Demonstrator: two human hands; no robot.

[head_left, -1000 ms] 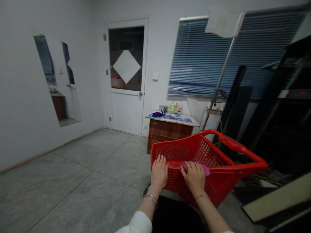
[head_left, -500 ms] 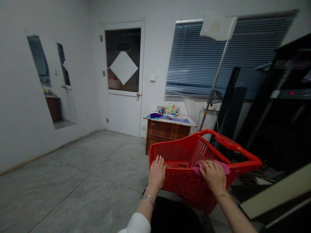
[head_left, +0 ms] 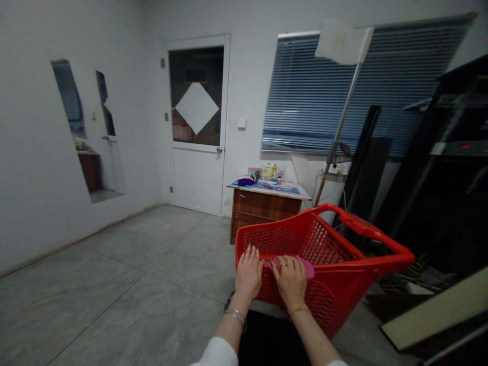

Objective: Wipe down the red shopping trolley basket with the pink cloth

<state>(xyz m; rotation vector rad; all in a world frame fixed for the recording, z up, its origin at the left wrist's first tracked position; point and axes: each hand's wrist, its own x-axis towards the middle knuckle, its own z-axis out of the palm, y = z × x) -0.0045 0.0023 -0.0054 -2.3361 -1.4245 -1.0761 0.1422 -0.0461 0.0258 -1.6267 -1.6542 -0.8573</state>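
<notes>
A red plastic shopping cart (head_left: 343,269) with perforated sides stands in front of me. My left hand (head_left: 248,274) is laid over its near rim toward the left end, fingers bent over the edge and the thumb on the near side. Close beside it, my right hand (head_left: 292,279) is closed over a pink cloth (head_left: 307,267) and presses it onto the same rim. Part of the cloth is hidden under the fingers. The cart's handle (head_left: 366,227) sticks out to the right.
Behind the cart stands a brown wooden cabinet (head_left: 267,206) with a purple cloth (head_left: 246,181) and small bottles on top. A white door (head_left: 198,178) is at the back. Dark panels and a pale board (head_left: 438,310) lean at the right. A mirror (head_left: 86,127) hangs on the left wall.
My right hand has slid left along the near rim with the pink cloth, coming close to my left hand. The left hand keeps its place on the rim.
</notes>
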